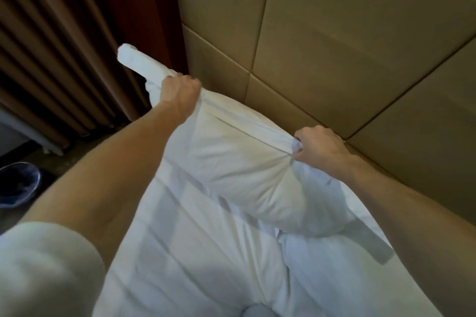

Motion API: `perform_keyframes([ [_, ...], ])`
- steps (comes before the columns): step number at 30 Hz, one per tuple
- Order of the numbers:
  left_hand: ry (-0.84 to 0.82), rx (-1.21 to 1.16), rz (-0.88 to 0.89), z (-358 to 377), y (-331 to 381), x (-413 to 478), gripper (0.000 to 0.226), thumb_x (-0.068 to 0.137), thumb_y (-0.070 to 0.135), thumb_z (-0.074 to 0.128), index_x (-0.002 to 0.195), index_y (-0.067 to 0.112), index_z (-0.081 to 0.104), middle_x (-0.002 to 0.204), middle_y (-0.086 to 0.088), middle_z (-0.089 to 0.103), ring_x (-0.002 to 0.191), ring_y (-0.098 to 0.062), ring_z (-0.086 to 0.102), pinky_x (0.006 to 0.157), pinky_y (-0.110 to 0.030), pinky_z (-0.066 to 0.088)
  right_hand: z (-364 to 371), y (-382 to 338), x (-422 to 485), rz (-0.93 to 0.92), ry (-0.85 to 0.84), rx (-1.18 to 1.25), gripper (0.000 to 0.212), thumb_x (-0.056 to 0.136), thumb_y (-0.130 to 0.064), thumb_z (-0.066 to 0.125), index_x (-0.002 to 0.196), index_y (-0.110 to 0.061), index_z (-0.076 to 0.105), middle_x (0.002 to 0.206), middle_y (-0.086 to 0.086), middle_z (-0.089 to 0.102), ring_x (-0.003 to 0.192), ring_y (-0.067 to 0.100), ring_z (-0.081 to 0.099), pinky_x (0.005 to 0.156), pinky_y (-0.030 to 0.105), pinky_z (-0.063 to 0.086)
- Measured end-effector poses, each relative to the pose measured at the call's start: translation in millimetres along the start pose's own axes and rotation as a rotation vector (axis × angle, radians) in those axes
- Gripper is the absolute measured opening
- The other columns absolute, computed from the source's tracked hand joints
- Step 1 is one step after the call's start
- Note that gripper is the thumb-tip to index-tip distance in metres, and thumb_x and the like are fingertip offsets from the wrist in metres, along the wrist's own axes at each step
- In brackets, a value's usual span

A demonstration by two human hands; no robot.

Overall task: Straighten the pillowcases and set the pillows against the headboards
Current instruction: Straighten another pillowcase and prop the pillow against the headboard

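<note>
1. We are gripping the pillow [239,162] along its upper edge. Our left hand [179,90] is curling its fingers round bunched fabric near the left corner. Our right hand [316,145] is pinching a gathered fold at the right end. Neither hand is open.
2. The pillow is standing tilted on the duvet [193,252], with its upper edge near the headboard [334,59]. We cannot tell whether it is touching the panels.
3. Risk: we are holding cloth, not filling. A sharp pull is likely to drag the case along the insert, so the creases fanning from the right-hand pinch are deepening instead of flattening.
4. Risk: the loose end of the pillowcase [134,58] is sticking out past our left hand, toward the curtain [51,46]. If we are releasing the left side first, the pillow may be tipping off the bed edge.
5. Surface: the duvet is white, soft and rumpled. We are judging it poor footing for an upright pillow, so the headboard needs to be taking the lean.
6. Room: the headboard is beige and padded, with seamed panels. The brown pleated curtain is hanging at the left. A bin [18,183] with a blue liner is standing on the dark floor below it.
</note>
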State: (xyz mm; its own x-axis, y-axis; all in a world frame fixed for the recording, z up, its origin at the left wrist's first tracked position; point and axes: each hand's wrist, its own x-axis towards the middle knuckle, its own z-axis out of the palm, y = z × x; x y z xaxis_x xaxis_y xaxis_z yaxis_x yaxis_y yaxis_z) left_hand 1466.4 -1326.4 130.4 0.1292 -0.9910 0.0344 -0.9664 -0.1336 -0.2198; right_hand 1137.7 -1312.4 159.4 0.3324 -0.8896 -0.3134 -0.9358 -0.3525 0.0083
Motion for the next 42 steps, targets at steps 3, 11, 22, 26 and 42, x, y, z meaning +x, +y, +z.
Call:
perform_keyframes([
  [3,-0.12,-0.266,0.0,18,15,-9,0.047,0.093,0.035,0.056,0.133,0.014,0.045,0.137,-0.016,0.048,0.125,-0.035,0.045,0.096,-0.048,0.044,2,2,15,0.042,0.008,0.018,0.005,0.084,-0.026,0.062,0.082,-0.021,0.063,0.081,0.003,0.062,0.073,0.026,0.058,0.062,0.031,0.046],
  [11,-0.162,-0.795,-0.415,59,73,-95,0.068,0.091,0.058,0.052,0.136,0.008,0.043,0.134,-0.013,0.047,0.12,-0.032,0.05,0.093,-0.046,0.048,9,0,36,0.067,-0.04,-0.013,0.016,0.085,-0.028,0.063,0.093,-0.015,0.061,0.095,0.007,0.062,0.081,0.029,0.057,0.07,0.032,0.048],
  [22,-0.322,-1.225,-0.804,103,133,-65,0.037,0.097,0.036,0.037,0.106,0.012,0.064,0.109,-0.013,0.069,0.103,-0.035,0.062,0.093,-0.04,0.05,21,-12,39,-0.068,0.029,-0.095,0.006,0.083,-0.016,0.054,0.078,-0.019,0.054,0.076,0.003,0.053,0.072,0.032,0.054,0.058,0.028,0.037],
  [26,-0.228,-1.346,-0.884,92,129,-61,0.039,0.097,0.041,0.038,0.1,0.01,0.061,0.103,-0.011,0.068,0.095,-0.032,0.062,0.09,-0.044,0.052,24,-7,40,-0.065,0.051,-0.042,0.008,0.089,-0.023,0.054,0.083,-0.018,0.057,0.079,0.002,0.057,0.074,0.03,0.059,0.06,0.031,0.044],
  [42,-0.267,-1.541,-0.978,123,122,-114,0.101,0.061,0.072,0.073,0.142,0.023,0.04,0.138,-0.005,0.047,0.118,-0.027,0.054,0.098,-0.042,0.049,19,-107,127,-0.18,0.114,0.105,0.023,0.091,-0.04,0.059,0.098,-0.019,0.056,0.09,0.001,0.061,0.079,0.023,0.059,0.059,0.032,0.041],
])
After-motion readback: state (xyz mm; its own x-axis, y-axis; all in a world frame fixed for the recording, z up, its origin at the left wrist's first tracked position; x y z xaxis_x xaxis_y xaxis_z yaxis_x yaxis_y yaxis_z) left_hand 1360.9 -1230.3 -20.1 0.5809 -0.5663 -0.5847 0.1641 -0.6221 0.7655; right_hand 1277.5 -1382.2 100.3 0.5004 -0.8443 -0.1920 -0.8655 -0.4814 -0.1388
